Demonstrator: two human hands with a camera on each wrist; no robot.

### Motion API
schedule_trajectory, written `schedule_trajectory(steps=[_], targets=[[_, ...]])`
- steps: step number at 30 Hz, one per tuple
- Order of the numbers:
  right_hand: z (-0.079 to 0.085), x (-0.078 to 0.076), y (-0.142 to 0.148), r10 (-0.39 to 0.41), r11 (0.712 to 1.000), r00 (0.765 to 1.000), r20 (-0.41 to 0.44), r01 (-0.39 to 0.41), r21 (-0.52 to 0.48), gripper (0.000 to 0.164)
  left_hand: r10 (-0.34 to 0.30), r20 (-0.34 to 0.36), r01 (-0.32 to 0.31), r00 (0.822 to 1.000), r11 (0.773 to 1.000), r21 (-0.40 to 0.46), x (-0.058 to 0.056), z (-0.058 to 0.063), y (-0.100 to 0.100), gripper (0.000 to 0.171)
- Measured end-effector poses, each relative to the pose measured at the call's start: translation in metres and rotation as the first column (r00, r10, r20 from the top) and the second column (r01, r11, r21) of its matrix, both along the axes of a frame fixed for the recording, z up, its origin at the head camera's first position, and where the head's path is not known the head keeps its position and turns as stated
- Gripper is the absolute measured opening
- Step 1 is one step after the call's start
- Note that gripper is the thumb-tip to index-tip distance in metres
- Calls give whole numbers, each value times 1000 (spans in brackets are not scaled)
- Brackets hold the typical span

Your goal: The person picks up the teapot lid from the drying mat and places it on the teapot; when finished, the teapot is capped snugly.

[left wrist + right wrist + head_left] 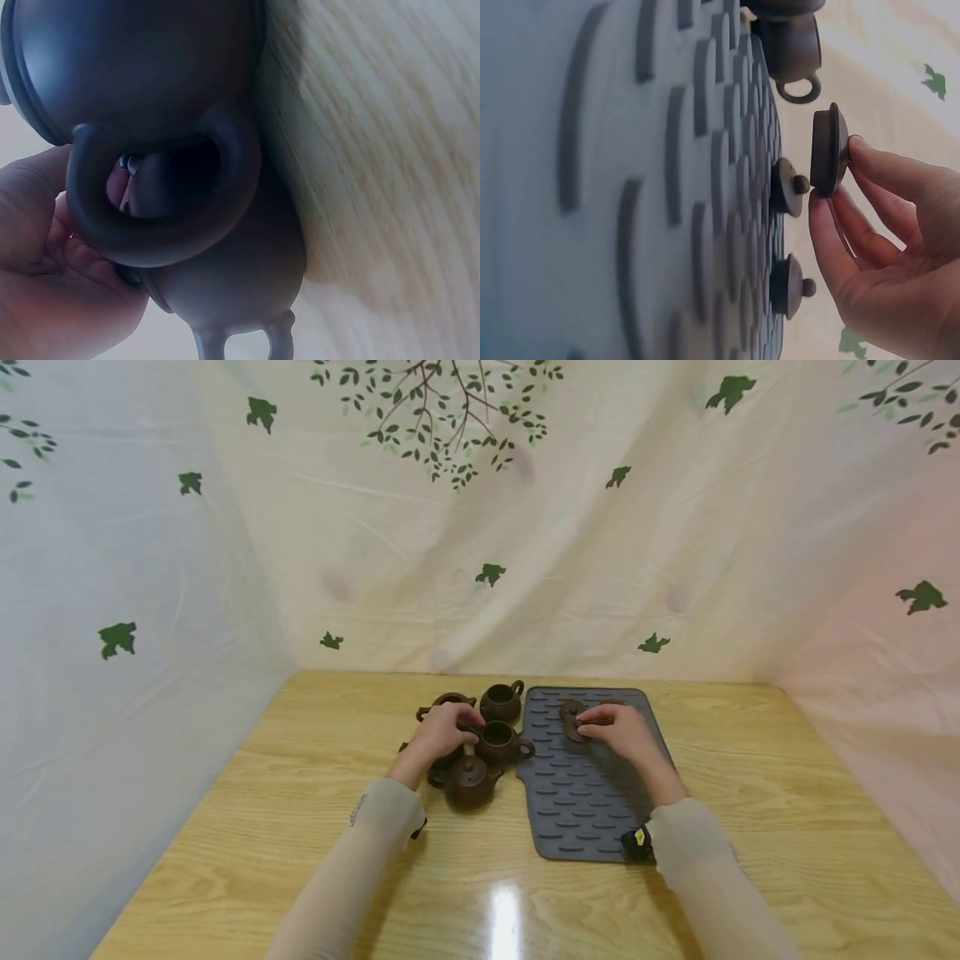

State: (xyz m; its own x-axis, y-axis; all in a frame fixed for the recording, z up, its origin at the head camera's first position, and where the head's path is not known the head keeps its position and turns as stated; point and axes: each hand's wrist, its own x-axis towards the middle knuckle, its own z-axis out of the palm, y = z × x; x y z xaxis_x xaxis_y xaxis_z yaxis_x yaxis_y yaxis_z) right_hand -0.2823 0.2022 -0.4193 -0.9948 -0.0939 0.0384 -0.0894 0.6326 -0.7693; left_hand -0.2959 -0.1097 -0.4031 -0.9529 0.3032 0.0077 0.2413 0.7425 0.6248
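Observation:
My right hand point(618, 731) pinches a dark brown teapot lid point(829, 150) by its knob, tilted, above a grey ridged mat point(555, 810). Two similar lids, a nearer one point(786, 187) and another point(792, 287), sit on the mat with knobs up. My left hand point(444, 731) is among several brown teapots, beside a lidless teapot point(498, 745) whose handle points right. In the left wrist view its curled fingers are partly hidden behind a teapot handle point(161, 244), so what they hold is unclear. Nearest me stands a lidded teapot point(469, 787).
Behind the left group stands another lidless teapot point(500, 704), close to the mat's left edge. A further teapot point(452, 699) is mostly covered by my left hand. The wooden table point(315, 810) ends at a leaf-patterned cloth backdrop point(420, 610).

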Motion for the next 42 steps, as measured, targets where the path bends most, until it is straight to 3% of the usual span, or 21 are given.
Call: schedule_trajectory(steps=[23, 32, 42], targets=[[25, -16, -62, 54, 993, 999, 7, -53, -105, 25, -11, -2, 11, 1000, 1000, 19, -13, 6, 2, 17], [20, -12, -90, 85, 987, 996, 21, -81, -141, 22, -12, 6, 12, 1000, 1000, 21, -7, 1, -1, 17], [15, -13, -110, 120, 984, 993, -9, -120, -134, 19, -8, 4, 8, 1000, 1000, 14, -9, -2, -3, 18]])
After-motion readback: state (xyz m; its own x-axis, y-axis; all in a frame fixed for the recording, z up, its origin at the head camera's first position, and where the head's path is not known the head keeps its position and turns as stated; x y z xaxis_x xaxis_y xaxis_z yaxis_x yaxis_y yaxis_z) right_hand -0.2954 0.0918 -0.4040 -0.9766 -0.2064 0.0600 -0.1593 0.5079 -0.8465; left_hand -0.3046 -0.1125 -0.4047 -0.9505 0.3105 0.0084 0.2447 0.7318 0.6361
